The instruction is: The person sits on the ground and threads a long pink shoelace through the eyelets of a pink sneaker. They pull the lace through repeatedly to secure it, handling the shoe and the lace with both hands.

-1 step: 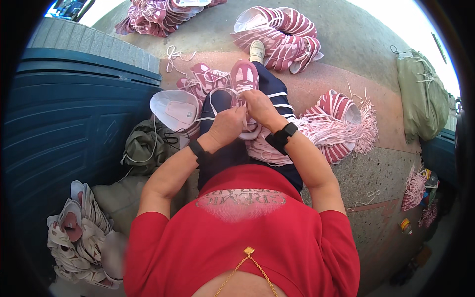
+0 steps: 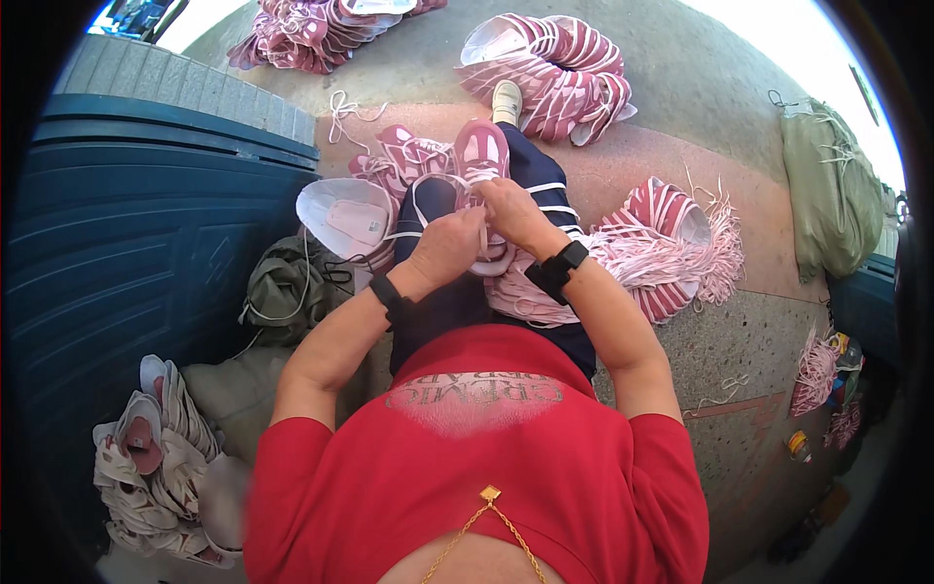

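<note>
A pink and white sneaker (image 2: 481, 146) rests over my lap, toe pointing away from me. My left hand (image 2: 449, 247) is closed in a pinch at the sneaker's near left side, on a pale shoelace (image 2: 435, 181) that loops out to the left. Across the sneaker's lacing, my right hand (image 2: 516, 213) is closed too, its thumb and fingers pinched at the lace. The exact fingertip contact is partly hidden by the hands. Left of my knee lie more pink sneaker uppers (image 2: 413, 156) and a white-lined upper (image 2: 347, 219).
A bundle of pale pink laces (image 2: 632, 251) lies at my right thigh, around striped pink uppers. Stacked uppers (image 2: 574, 73) stand beyond my foot. Blue panels (image 2: 136, 224) edge the left, with whitish uppers (image 2: 156, 467) below. A green sack (image 2: 827, 195) stands far right.
</note>
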The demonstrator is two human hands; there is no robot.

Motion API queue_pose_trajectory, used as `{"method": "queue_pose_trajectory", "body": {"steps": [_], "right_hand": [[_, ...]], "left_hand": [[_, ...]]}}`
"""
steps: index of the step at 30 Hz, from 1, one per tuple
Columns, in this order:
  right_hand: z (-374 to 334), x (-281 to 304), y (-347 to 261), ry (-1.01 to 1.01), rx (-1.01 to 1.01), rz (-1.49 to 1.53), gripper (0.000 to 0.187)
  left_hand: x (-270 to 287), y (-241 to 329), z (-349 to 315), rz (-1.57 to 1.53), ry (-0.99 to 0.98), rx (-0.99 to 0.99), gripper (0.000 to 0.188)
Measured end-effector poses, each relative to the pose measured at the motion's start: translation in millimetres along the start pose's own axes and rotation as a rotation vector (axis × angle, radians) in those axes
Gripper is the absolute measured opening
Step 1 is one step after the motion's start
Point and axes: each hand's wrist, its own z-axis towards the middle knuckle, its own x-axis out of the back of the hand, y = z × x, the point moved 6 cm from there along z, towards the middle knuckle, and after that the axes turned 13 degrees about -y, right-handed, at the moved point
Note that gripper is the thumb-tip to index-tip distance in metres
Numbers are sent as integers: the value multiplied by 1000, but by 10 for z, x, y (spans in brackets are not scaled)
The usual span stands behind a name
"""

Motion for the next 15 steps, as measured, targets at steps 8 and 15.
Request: {"method": "queue_pose_trajectory", "body": {"steps": [8,15], "right_hand": [[10,42,35,110,-197,190,22],[-23,-60,154,143,-279,298,22]], "left_hand": [[186,-541,162,-113,147,255,20],[-4,-638,373,-92,-89,168,30]]}}
